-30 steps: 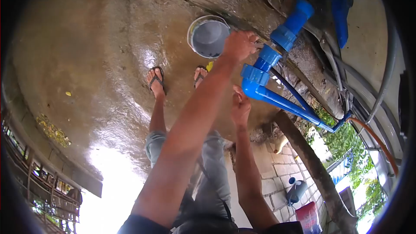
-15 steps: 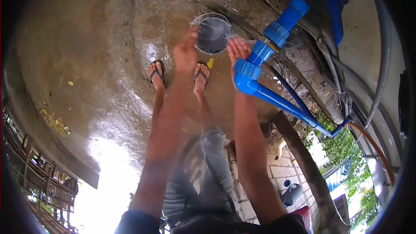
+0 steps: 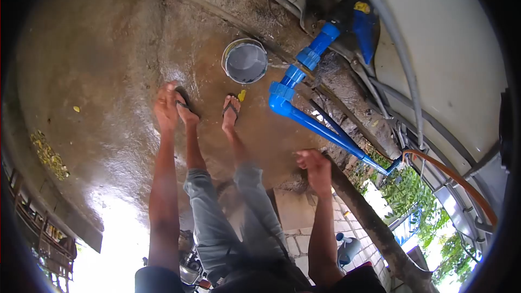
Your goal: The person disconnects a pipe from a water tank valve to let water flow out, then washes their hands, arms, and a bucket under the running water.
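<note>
My left hand (image 3: 165, 107) hangs in the air beside my left foot, empty, its fingers loosely bent and partly smeared. Lower on the right, my right hand (image 3: 316, 172) is raised with fingers half curled and apart, holding nothing. Ahead of my feet stands a bucket (image 3: 246, 65) with greyish water in it and a thin wire handle. A thin stream reaches its right rim from the blue pipe (image 3: 309, 58). The pipe's elbow (image 3: 280, 100) lies above my right hand, and neither hand touches it.
Wet concrete floor (image 3: 119, 76) spreads to the left. A pale tank (image 3: 450, 38) and grey hoses stand on the right. A thick post (image 3: 369, 217) slants beside my right arm, near a watering can (image 3: 348, 250). A yellow leaf (image 3: 241, 95) lies by my right foot.
Both hands have drawn back from the bucket and pipe: the left moved left and toward me, the right down toward my body. The view has shifted, and more of the tank shows.
</note>
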Tool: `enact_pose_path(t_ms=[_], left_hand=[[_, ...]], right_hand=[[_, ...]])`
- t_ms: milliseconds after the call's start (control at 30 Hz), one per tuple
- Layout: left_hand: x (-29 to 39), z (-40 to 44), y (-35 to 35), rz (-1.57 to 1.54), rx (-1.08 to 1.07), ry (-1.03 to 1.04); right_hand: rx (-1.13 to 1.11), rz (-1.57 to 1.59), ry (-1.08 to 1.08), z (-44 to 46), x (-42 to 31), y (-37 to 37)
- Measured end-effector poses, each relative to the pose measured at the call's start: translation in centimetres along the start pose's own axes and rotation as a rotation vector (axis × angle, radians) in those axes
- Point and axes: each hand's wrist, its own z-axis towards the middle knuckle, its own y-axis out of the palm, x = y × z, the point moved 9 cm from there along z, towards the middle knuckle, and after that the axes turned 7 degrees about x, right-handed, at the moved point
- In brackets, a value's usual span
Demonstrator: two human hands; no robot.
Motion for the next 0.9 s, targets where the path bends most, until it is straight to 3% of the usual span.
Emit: enact_pose_path(t_ms=[67,133,167,200,233,300,400,533,633,700,733,767,800,900], left_hand=[[1.1,-1.7,1.7,0.003,0.008,0.245],[4.0,-4.2,3.4,0.112,-0.006,0.419],[5.7,-5.6,4.5,0.218,-0.019,0.463],[6.5,-6.5,5.7,0.175,-0.07,0.488],[7.1,-7.5,6.8,0.133,-0.121,0.509],[8.4,-9.5,8.3,-0.049,-0.236,0.303],[6.8,-11.2,10.8,-0.119,-0.286,0.126],[3.6,-11.8,13.1,-0.103,-0.318,0.193],[2.9,-13.1,12.0,-0.012,-0.347,0.177],[2.5,-12.4,10.1,0.014,-0.328,0.131],[2.6,-11.7,8.7,0.094,-0.278,0.249],[2.5,-11.5,7.2,0.175,-0.231,0.358],[2.1,-11.7,5.8,0.257,-0.189,0.464],[-2.8,-9.7,1.8,0.099,-0.164,0.109]], right_hand=[[0.184,0.247,-0.101,0.0,-8.3,-3.2],[0.462,0.001,-0.344,2.7,-16.8,-6.2],[0.661,-0.198,-0.568,4.3,-21.7,-6.7],[0.689,-0.143,-0.617,6.9,-24.4,-6.6],[0.798,-0.292,-0.662,10.4,-25.8,-6.9],[0.864,-0.557,-0.725,16.6,-28.5,-5.9],[0.861,-0.729,-0.517,19.5,-29.2,-5.8],[0.829,-0.727,-0.56,18.5,-30.0,-5.5],[0.751,-0.778,-0.365,19.7,-28.9,-5.8],[0.744,-0.732,-0.374,19.2,-28.3,-6.0],[0.741,-0.696,-0.398,19.4,-29.0,-5.9],[0.873,-0.722,-0.657,19.7,-29.2,-6.1],[0.774,-0.616,-0.636,20.7,-28.3,-6.6],[0.581,-0.414,-0.62,22.3,-27.5,-7.3]])
